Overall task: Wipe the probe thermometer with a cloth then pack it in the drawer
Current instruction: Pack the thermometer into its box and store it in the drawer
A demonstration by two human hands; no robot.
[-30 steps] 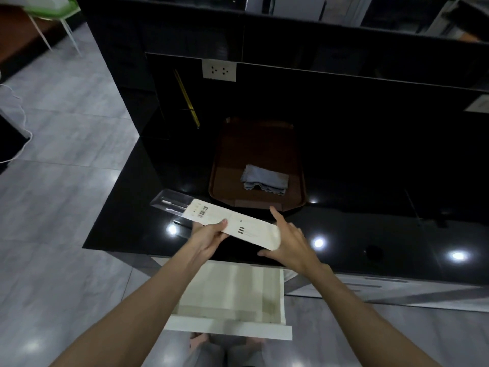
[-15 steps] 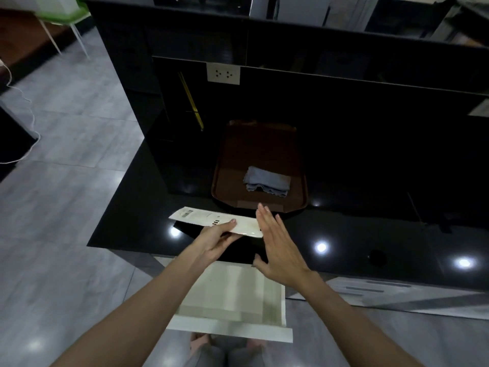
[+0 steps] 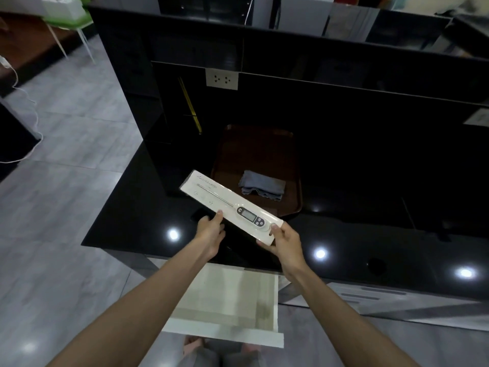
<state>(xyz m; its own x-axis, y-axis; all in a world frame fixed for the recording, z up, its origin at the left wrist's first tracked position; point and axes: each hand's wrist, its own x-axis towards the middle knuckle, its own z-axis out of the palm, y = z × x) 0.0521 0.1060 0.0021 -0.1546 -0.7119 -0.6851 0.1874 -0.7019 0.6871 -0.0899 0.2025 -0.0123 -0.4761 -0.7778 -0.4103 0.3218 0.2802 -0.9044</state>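
The probe thermometer (image 3: 250,216) lies inside a long white package (image 3: 209,193), with its grey display head near me and its thin probe pointing away to the left. I hold the package above the black counter's front edge. My left hand (image 3: 210,234) grips its near long edge. My right hand (image 3: 284,241) pinches the end by the display. A folded grey cloth (image 3: 262,185) lies on a brown tray (image 3: 254,149) just behind the package. Below my arms a white drawer (image 3: 227,305) stands pulled out, with nothing visible inside.
The glossy black counter (image 3: 127,213) has a raised black back panel carrying a white power socket (image 3: 221,79). A yellow strip (image 3: 189,104) leans on the panel at the left. Grey tiled floor lies to the left. A green-seated chair (image 3: 68,19) stands far left.
The package has been turned over: its printed back faced up before, now the thermometer side faces up. My right hand, open a moment ago, now grips the package's end.
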